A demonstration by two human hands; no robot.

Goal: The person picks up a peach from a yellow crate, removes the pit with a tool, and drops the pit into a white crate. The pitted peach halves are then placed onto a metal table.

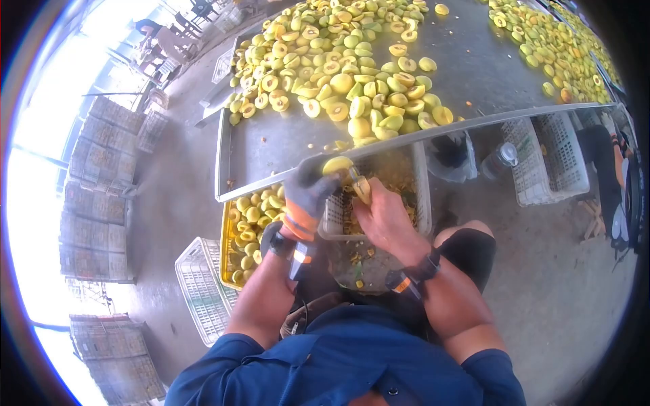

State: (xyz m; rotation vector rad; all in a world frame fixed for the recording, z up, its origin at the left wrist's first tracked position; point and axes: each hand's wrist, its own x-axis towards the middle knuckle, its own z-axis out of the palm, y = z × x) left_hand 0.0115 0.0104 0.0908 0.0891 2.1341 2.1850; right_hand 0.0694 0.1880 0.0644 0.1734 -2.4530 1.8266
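Note:
My left hand (308,193), in a grey and orange glove, grips a yellow-green fruit half (337,165) near the table's front edge. Bare, my right hand (386,213) is closed around the handle of a small tool (361,188), whose metal tip touches or nearly touches the fruit half. Both hands are above a grey crate (423,196) holding peelings and scraps. To the left of it a yellow crate (227,260) is filled with fruit halves (252,215).
A metal table (467,64) bears large heaps of fruit halves. White crates stand at lower left (203,291) and right (548,162), with a clear jar (499,160) nearby. Stacked crates (95,230) line the left. Another person's arm (617,162) shows at the right edge.

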